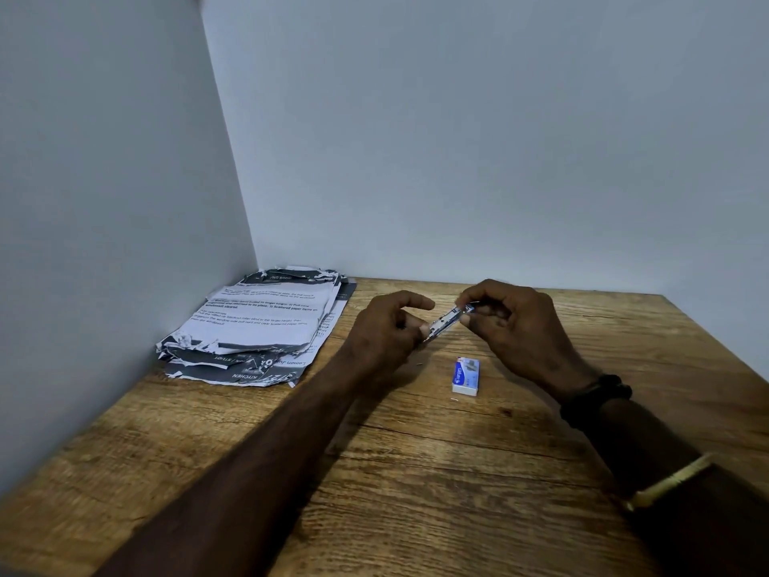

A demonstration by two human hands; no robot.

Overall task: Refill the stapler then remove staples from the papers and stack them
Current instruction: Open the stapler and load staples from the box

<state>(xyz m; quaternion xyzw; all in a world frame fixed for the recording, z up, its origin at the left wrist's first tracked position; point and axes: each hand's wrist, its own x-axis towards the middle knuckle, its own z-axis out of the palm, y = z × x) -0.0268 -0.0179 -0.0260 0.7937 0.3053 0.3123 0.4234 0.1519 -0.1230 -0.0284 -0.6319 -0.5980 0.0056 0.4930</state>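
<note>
A small metal stapler [447, 320] is held a little above the wooden table [416, 472], between both hands. My left hand [385, 331] grips its near end, and my right hand [512, 322] pinches its far end with fingertips. Whether the stapler is opened I cannot tell. A small blue and white staple box [466, 376] lies on the table just below the hands. A messy pile of printed papers [258, 322] with torn, crumpled edges lies at the back left corner.
Grey walls [125, 202] meet in the corner behind and left of the papers. One or two loose staples [454, 398] lie near the box. My right wrist carries a dark watch [595, 399] and a gold bangle [670, 481].
</note>
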